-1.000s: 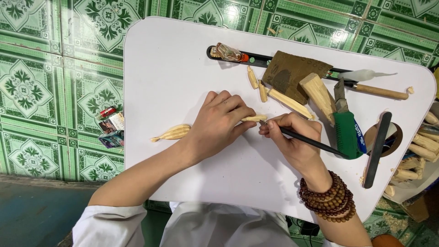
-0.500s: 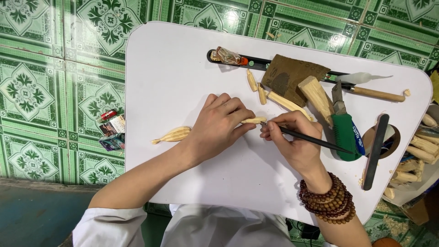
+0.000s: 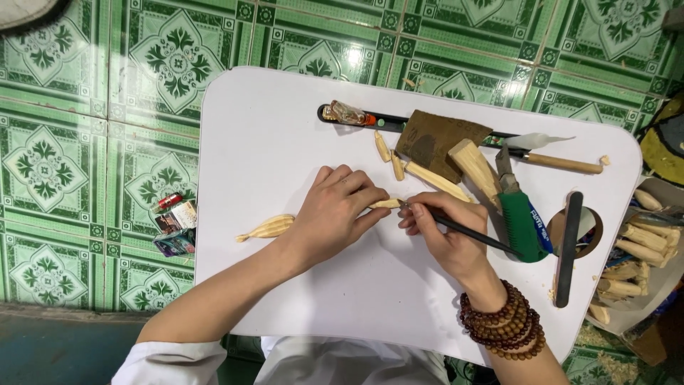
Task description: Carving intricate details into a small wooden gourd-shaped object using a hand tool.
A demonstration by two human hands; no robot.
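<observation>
Wood piece [image 3: 387, 204] pinned on bench [image 3: 271, 142] by L hand [image 3: 335, 214], fingers pressed together over it. Dark tool [image 3: 470, 234] pinched in R hand [image 3: 445, 239] fingers, tip at piece.

This looks like a home woodcarving corner, a small craft workshop set up on the floor. A low white table with rounded corners [image 3: 285, 128] stands on a floor of glossy green patterned tiles [image 3: 78, 142]. Hand tools lie across the far and right part of the table: a green-handled saw [image 3: 524, 224], a brown sheet of sandpaper [image 3: 438, 142], a wooden-handled carving knife [image 3: 548, 160] and a flat black file [image 3: 568, 249]. Pale carved wooden pieces [image 3: 434, 178] are scattered among them. At the right, a box of whittled wooden sticks [image 3: 641, 249] sits above wood shavings [image 3: 598, 360] on the floor.
</observation>
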